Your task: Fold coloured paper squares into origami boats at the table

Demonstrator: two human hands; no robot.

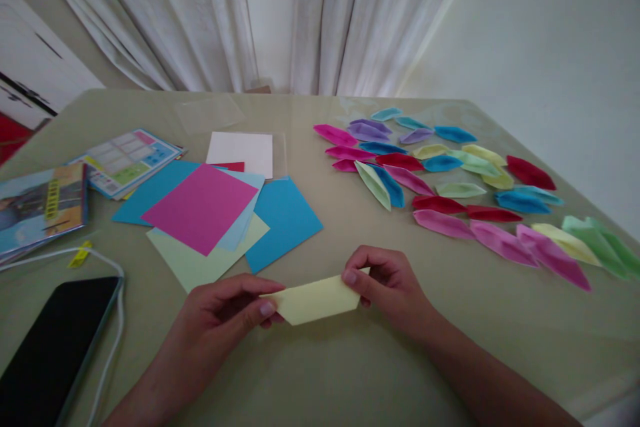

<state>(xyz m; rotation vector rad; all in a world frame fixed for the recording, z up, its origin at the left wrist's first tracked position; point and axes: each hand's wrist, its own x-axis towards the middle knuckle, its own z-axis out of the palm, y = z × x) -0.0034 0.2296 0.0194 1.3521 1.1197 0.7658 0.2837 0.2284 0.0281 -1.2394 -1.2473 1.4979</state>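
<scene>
A folded strip of pale yellow paper (pixel 317 300) is held level just above the table, its lower corners cut off at a slant by folds. My left hand (pixel 227 317) pinches its left end between thumb and fingers. At the other end, my right hand (pixel 383 283) grips the paper the same way, thumb in front. Beyond my left hand lie loose paper squares, among them a magenta sheet (pixel 203 207), a blue sheet (pixel 285 223) and a pale green sheet (pixel 185 257). Past my right hand are many small folded paper boats (pixel 443 223) in several colours.
A black phone (pixel 60 340) with a white cable (pixel 120 320) lies at the near left. Behind it are a booklet (pixel 45 207) and printed cards (pixel 133 160). White paper (pixel 243 152) sits farther back. Curtains (pixel 200 20) and a wall border the table (pixel 320 373).
</scene>
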